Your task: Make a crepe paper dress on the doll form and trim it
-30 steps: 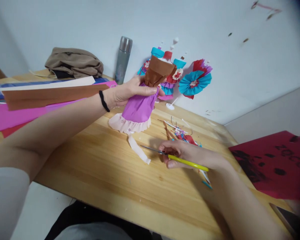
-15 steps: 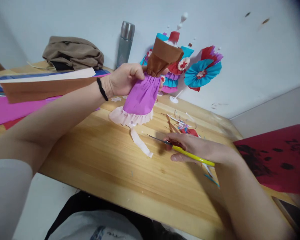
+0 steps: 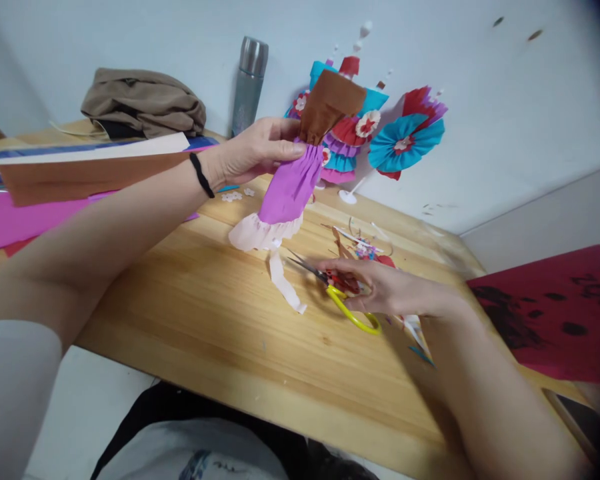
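Note:
My left hand (image 3: 263, 150) pinches a small paper dress at its gathered waist, above the table. The dress has a brown top (image 3: 329, 107), a purple skirt (image 3: 291, 183) and a pale pink ruffled hem (image 3: 265, 233). From the hem a pale strip (image 3: 283, 283) hangs down to the wood. Scissors with yellow handles (image 3: 353, 313) are held in my right hand (image 3: 385, 287), their slightly parted blades pointing left, close to the strip.
Behind stand a grey flask (image 3: 249, 87), brown cloth (image 3: 143, 100) and colourful paper dresses, one with a blue rosette (image 3: 407, 143). Coloured sheets (image 3: 35, 217) lie left. Paper scraps (image 3: 365, 248) are beyond my right hand; a red sheet (image 3: 555, 307) is at right.
The dress has turned and narrowed in my left hand, its hem shifting right. My right hand has moved slightly up, and the scissors have turned, showing a yellow handle loop and parted blades.

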Motion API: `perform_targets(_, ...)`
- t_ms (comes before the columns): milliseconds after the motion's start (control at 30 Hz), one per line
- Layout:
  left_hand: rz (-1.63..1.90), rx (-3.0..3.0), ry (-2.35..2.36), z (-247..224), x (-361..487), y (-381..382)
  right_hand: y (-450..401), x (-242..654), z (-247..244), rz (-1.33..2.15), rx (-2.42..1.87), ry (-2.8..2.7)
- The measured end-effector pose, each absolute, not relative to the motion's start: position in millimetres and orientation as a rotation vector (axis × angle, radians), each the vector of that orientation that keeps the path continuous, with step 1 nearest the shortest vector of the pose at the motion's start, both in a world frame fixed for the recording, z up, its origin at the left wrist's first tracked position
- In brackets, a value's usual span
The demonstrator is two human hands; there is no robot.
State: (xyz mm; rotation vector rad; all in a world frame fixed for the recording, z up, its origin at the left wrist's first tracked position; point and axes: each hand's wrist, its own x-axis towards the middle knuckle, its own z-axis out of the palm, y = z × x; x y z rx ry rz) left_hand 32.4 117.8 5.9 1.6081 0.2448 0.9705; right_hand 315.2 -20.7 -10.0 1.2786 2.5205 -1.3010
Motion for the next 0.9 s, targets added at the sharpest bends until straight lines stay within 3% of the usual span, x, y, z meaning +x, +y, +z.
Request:
perform_targets(200, 1.04, 1.595, 0.379, 7, 36, 117, -28, 299, -4, -1.113, 1.483, 2.597)
perform_targets(433, 1.038, 1.3, 0.419, 15, 45, 109, -31, 301, 7, -1.455, 1.329, 2.575)
perform_targets(900, 0.989, 1.221, 0.411, -9, 63, 104, -27, 308, 7, -1.724, 1.08, 2.529)
